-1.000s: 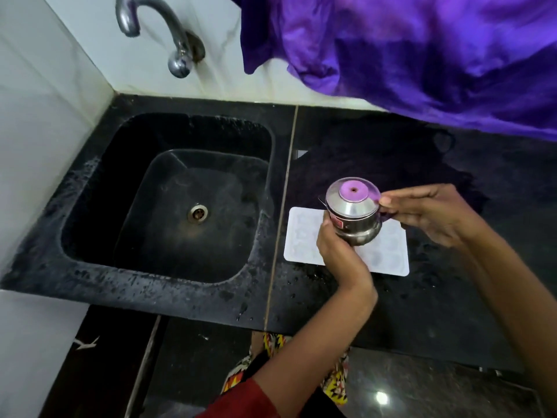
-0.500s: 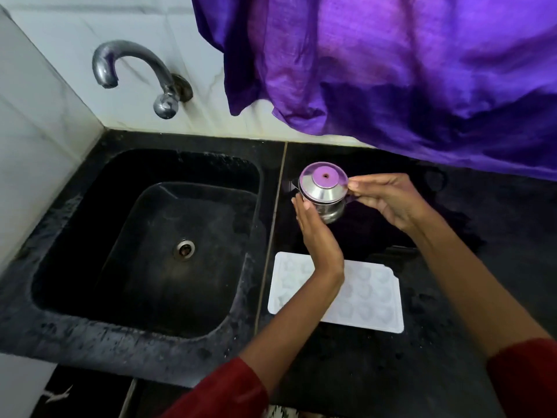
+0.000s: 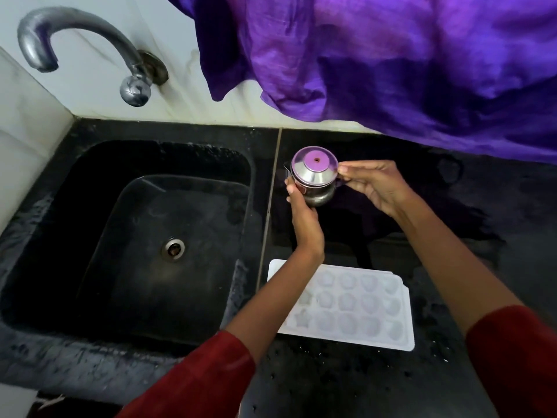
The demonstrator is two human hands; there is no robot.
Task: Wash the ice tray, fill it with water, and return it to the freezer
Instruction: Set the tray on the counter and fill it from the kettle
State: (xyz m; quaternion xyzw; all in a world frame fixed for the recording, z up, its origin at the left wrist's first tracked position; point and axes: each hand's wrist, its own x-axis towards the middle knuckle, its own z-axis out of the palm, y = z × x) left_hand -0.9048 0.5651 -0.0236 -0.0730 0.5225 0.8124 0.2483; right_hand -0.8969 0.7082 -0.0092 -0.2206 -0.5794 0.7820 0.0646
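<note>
Nearest me, my red sleeves frame the wet black counter. The tray lies flat on it just right of the sink, cells up, under my left forearm. I cannot tell whether the cells hold any water yet.

Beyond the tray, both hands hold a small steel pot above the counter. My left hand comes up from below with the wrist straight and the fingers curled round the pot's left side. My right hand reaches in from the right, forearm angled across the counter, and its fingertips pinch what looks like a handle on the pot's right side.

I judge that the washing is done and this is the filling step, with the pot as my water source. The next move calls for bringing the pot back over the tray and tipping it slowly at the spout, so each shallow cell fills without spilling over the rim.

Farther off, the tap curves over the sink with no water running. A purple cloth hangs over the back wall.
</note>
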